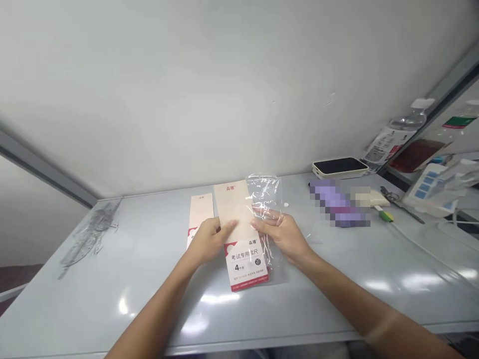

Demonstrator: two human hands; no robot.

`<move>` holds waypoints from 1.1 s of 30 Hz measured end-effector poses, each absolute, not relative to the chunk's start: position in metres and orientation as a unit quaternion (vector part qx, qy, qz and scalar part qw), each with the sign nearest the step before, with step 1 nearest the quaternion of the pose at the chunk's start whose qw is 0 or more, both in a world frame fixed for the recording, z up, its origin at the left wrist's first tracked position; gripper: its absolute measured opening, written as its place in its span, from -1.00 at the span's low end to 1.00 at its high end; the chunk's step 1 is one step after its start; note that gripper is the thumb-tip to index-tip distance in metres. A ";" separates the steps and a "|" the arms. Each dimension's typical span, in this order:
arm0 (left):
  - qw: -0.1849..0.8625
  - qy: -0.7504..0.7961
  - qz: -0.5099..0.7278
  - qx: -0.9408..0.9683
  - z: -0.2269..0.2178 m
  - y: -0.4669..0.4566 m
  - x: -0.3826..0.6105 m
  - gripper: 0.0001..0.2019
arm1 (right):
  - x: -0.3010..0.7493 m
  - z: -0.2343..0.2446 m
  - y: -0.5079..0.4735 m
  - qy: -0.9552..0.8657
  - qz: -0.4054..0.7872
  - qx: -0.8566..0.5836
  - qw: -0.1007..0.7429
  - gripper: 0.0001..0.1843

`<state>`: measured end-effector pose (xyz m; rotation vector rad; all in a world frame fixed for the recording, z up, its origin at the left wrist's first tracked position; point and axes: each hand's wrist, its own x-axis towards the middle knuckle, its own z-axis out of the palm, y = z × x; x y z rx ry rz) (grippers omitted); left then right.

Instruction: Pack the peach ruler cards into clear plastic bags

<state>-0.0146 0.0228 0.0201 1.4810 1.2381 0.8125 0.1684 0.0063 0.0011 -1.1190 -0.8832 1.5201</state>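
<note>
My left hand pinches the left edge of a long cream paper card, its thumb lying on the front. The card's lower part is white with a red band, Chinese print and a large "4". At its right side, my right hand is closed on a clear plastic bag, the thumb close to the card's edge and the other fingers partly behind the film. Whether the card is inside the bag I cannot tell. A similar card lies behind my left hand, partly covered by it.
Crumpled clear plastic lies on the grey table at left. To the right are a phone, a blurred purple item, a white cable, and a clear bottle leaning by the frame. A white wall rises behind.
</note>
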 end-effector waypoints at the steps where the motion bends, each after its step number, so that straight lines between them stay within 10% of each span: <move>1: 0.499 0.512 0.307 0.629 0.021 0.023 -0.015 -0.61 | 0.169 0.000 0.006 -0.367 0.628 -0.465 0.504 -0.36; 12: 0.470 0.509 0.204 0.691 0.015 0.021 -0.009 -0.54 | 0.169 0.000 0.004 -0.396 0.680 -0.414 0.458 -0.51; 20: 0.347 0.534 0.382 0.671 0.011 0.013 0.000 -0.64 | 0.168 -0.001 0.004 -0.381 0.701 -0.396 0.455 -0.66; 28: 0.666 0.375 0.325 0.557 0.014 0.024 -0.008 -0.64 | 0.178 0.009 0.007 -0.350 0.698 -0.398 0.482 -0.67; 33: 0.649 0.398 0.299 0.575 0.016 0.026 -0.012 -0.64 | 0.178 0.009 0.007 -0.348 0.703 -0.397 0.477 -0.63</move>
